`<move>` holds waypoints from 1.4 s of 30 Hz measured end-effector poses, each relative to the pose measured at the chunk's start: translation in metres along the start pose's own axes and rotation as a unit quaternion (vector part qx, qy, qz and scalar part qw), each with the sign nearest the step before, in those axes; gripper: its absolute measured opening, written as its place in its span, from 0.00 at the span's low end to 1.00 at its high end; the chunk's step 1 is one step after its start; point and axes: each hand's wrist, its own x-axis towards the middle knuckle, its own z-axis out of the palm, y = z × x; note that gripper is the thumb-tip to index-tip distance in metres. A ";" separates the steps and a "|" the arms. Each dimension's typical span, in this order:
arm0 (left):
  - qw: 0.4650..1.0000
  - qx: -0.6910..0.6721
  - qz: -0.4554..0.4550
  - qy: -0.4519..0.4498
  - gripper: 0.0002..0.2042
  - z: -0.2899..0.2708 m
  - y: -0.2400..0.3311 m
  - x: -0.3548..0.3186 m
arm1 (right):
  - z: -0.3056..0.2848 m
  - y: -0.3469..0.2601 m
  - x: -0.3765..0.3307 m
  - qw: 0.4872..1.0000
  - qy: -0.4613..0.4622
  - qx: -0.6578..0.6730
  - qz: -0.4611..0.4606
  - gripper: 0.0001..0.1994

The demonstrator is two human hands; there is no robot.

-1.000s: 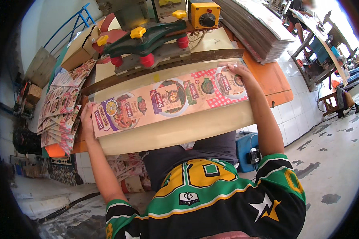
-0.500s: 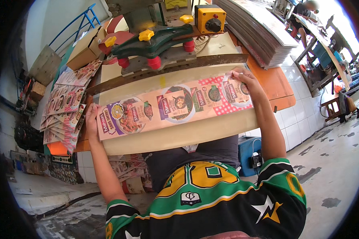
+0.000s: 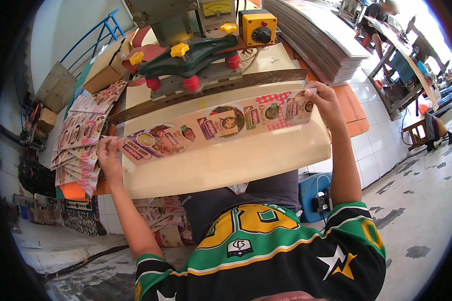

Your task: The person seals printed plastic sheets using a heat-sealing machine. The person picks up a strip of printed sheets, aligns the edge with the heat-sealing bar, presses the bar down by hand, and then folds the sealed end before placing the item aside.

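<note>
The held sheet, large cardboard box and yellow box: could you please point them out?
Held sheet (image 3: 217,125), head view, printed middle.
Large cardboard box (image 3: 104,67), head view, its side.
Yellow box (image 3: 256,27), head view, front face.

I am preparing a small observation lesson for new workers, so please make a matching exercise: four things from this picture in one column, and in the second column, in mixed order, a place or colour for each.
Things:
1. printed strip
2. control box
3. blue box
4. pile of printed sheets

Places or colours:
A. yellow with a black dial
B. at the left side of the table
C. held between left hand and right hand
D. low, to the right of the legs

Pairs: 1-C, 2-A, 3-D, 4-B
</note>
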 end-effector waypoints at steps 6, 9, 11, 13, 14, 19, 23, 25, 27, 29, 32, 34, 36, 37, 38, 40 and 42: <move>0.995 0.097 -0.003 0.002 0.09 -0.021 -0.009 -0.022 | -0.017 0.004 -0.021 0.998 -0.039 -0.024 -0.035 0.12; 0.980 0.187 -0.068 -0.018 0.08 -0.023 -0.019 -0.036 | -0.013 0.005 -0.037 0.991 -0.021 -0.108 0.079 0.12; 0.986 0.154 -0.063 -0.024 0.09 -0.021 -0.025 -0.041 | -0.013 0.012 -0.042 0.992 -0.008 -0.102 0.071 0.12; 0.990 0.101 -0.099 -0.023 0.08 -0.029 -0.028 -0.037 | -0.005 0.015 -0.042 0.996 0.007 -0.080 0.034 0.12; 0.990 0.075 -0.117 -0.021 0.08 -0.034 -0.029 -0.035 | -0.002 0.011 -0.042 0.993 0.007 -0.095 0.073 0.12; 0.977 0.163 -0.127 -0.048 0.09 -0.016 -0.034 -0.028 | 0.008 0.025 -0.040 0.977 0.042 -0.170 0.124 0.14; 0.956 0.264 -0.126 -0.022 0.14 0.042 0.003 -0.026 | 0.033 0.013 -0.034 0.933 0.136 -0.316 0.107 0.18; 0.944 0.308 -0.112 -0.024 0.16 0.045 0.000 -0.016 | 0.041 0.002 -0.027 0.908 0.122 -0.385 0.110 0.17; 0.944 0.316 -0.087 -0.035 0.16 0.042 -0.011 -0.003 | 0.042 0.009 -0.018 0.884 0.118 -0.443 0.091 0.17; 0.955 0.286 -0.055 -0.050 0.15 0.029 -0.034 0.012 | 0.044 0.017 -0.010 0.881 0.113 -0.455 0.069 0.16; 0.955 0.287 -0.050 -0.063 0.14 0.027 -0.043 0.024 | 0.041 0.027 0.002 0.874 0.107 -0.471 0.052 0.16; 0.945 0.315 -0.056 -0.062 0.14 0.032 -0.039 0.026 | 0.037 0.033 0.009 0.868 0.106 -0.483 0.049 0.16; 0.938 0.338 -0.046 -0.060 0.14 0.035 -0.040 0.027 | 0.034 0.039 0.012 0.859 0.107 -0.498 0.051 0.16; 0.935 0.348 -0.033 -0.057 0.14 0.034 -0.039 0.028 | 0.034 0.039 0.012 0.856 0.109 -0.503 0.050 0.16; 0.932 0.358 -0.020 -0.054 0.14 0.034 -0.039 0.028 | 0.035 0.039 0.012 0.853 0.112 -0.507 0.050 0.16; 0.935 0.350 -0.043 -0.044 0.15 0.040 -0.031 0.024 | 0.036 0.043 0.012 0.854 0.123 -0.503 0.049 0.16; 0.938 0.338 -0.056 -0.051 0.16 0.042 -0.034 0.024 | 0.036 0.048 0.011 0.861 0.138 -0.487 0.050 0.16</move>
